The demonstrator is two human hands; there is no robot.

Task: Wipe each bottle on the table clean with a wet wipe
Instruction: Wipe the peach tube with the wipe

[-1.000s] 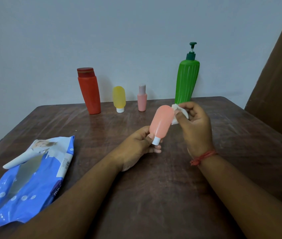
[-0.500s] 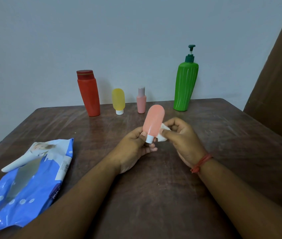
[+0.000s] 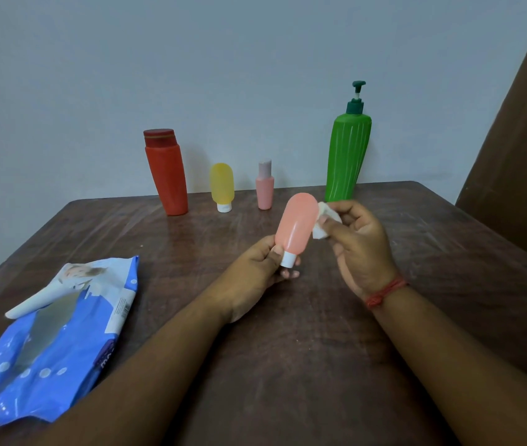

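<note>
The left hand pinches the pink bottle near its white cap. Beside the bottle, the right hand grips a crumpled wipe against it.

Dark wooden table: red bottle, yellow bottle, pink bottle, green pump bottle along far edge; wipes pack near left.

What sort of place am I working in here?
Probably a plain room at home: a worn wooden table pushed against a bare pale wall, with toiletry bottles like the green pump bottle and a wet wipe pack on it.
</note>
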